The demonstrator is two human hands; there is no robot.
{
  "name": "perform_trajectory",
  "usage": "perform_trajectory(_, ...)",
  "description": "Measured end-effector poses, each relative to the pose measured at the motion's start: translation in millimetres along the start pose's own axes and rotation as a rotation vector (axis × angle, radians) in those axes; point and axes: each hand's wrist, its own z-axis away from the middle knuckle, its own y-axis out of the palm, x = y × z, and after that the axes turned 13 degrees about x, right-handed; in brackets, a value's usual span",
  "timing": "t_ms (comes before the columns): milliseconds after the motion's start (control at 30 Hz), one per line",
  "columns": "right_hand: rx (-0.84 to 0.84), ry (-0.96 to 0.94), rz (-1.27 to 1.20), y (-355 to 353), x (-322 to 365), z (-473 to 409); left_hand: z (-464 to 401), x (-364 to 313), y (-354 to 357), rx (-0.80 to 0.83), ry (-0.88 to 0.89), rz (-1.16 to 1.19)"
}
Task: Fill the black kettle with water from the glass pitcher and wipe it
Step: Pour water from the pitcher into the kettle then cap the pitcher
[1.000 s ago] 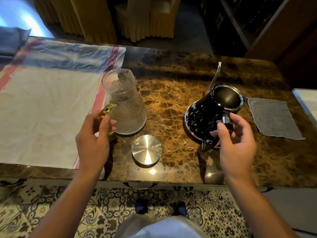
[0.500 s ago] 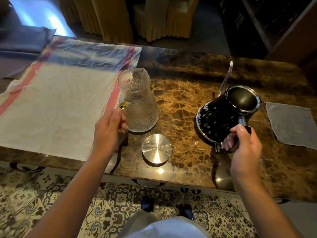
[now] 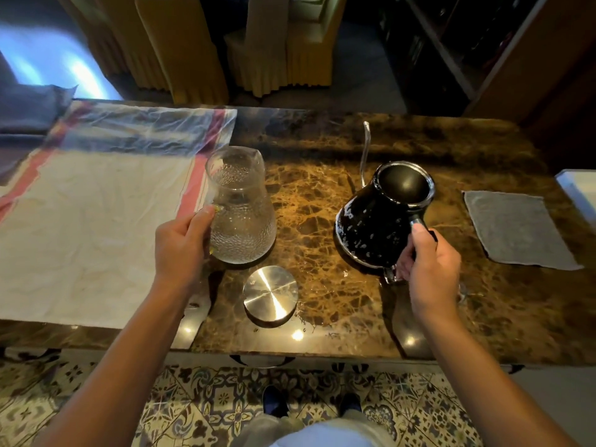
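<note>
left hand [image 3: 180,243] gripping glass pitcher [image 3: 240,211], right hand [image 3: 429,269] holding black kettle [image 3: 377,227]

free: bare marble [image 3: 309,201] between pitcher [image 3: 240,214] and kettle [image 3: 377,221] | obstacle: 1 steel lid [image 3: 270,295] near front edge

We see the left hand [image 3: 180,243] now wrapped fully over the pitcher [image 3: 240,211] handle, and the kettle [image 3: 379,221] spout has swung more upright.
</note>
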Motion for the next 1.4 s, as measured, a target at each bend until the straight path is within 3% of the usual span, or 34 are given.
perform_trajectory(200,0.312,0.157,-0.293,-26,0,-9,-5,-23,15,0.064,0.072,-0.165)
perform_trajectory(500,0.507,0.181,-0.269,-36,-8,-19,-19,-69,45,0.173,0.159,-0.221)
perform_trajectory(700,0.528,0.162,-0.198,-38,-7,-20,-28,-93,57,0.236,0.238,-0.433)
perform_trajectory(1400,0.492,0.156,-0.196,-36,-5,-14,-47,-142,91,0.380,0.373,-0.672)
